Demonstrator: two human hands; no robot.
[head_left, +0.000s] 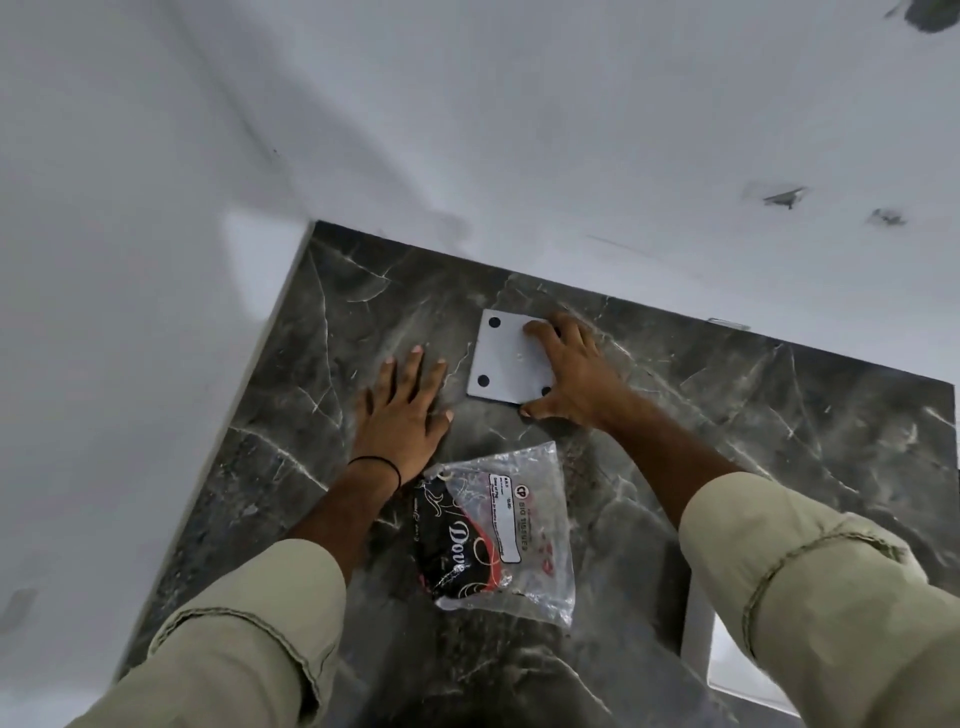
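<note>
A white square card (504, 358) with black dots at its corners lies flat on a dark marble counter (727, 415). My right hand (571, 374) rests on the card's right side, fingers bent over its upper right corner and thumb at its lower right corner. Left of the card, my left hand (402, 410) lies flat on the stone with fingers spread and holds nothing. A black band circles the left wrist.
A clear plastic packet (514, 535) with a black and red printed insert lies on the counter between my forearms. White walls (467, 130) meet the counter at the back and left. A white surface (737, 665) shows beyond the counter's right front edge.
</note>
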